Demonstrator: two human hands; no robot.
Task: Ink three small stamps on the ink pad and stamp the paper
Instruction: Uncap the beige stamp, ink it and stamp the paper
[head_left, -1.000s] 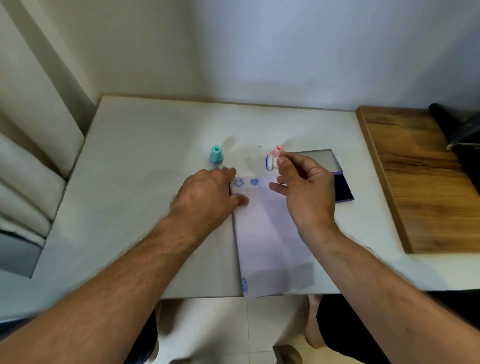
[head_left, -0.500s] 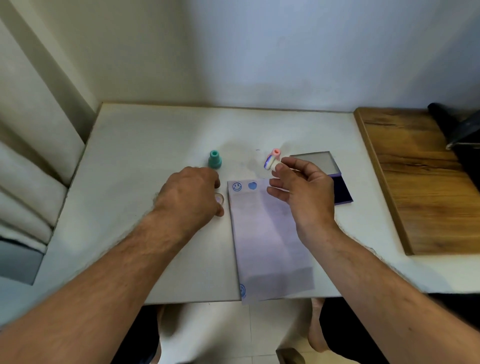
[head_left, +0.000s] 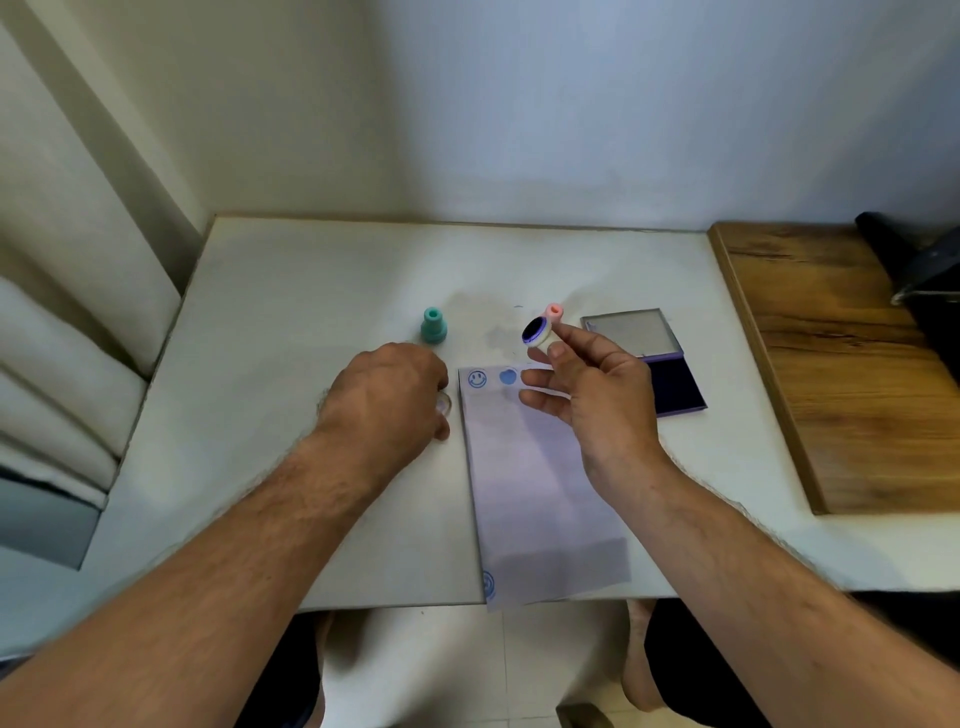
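Fingers of the right hand, thumb and forefinger, pinched a small pink stamp and held it in the air above the far end of the paper, while the other fingers of that hand spread loosely. Its round face, dark with ink, was tilted up toward the camera rather than down at the sheet. The left hand rested knuckles-up on the tabletop just beside the paper's left edge, its fingers curled over a small pale ring-shaped object; what that object was could not be made out.

The paper lay lengthwise toward the near edge of the tabletop, its near end hanging over. Along its far end sat a blue smiley print and, beside it, a solid blue print; a third mark showed at the near left corner. A teal stamp stood upright just beyond the left hand. The ink pad lay open to the right of the paper, its lid folded back toward the far edge.

Judging by the wet face, this stamp seemed inked and ready. To print well, the face would need turning flat and level, lowering onto the bare space right of the solid print, pressing straight down once without sliding, then lifting cleanly. Steadying the sheet with the left hand would likely prevent smearing.
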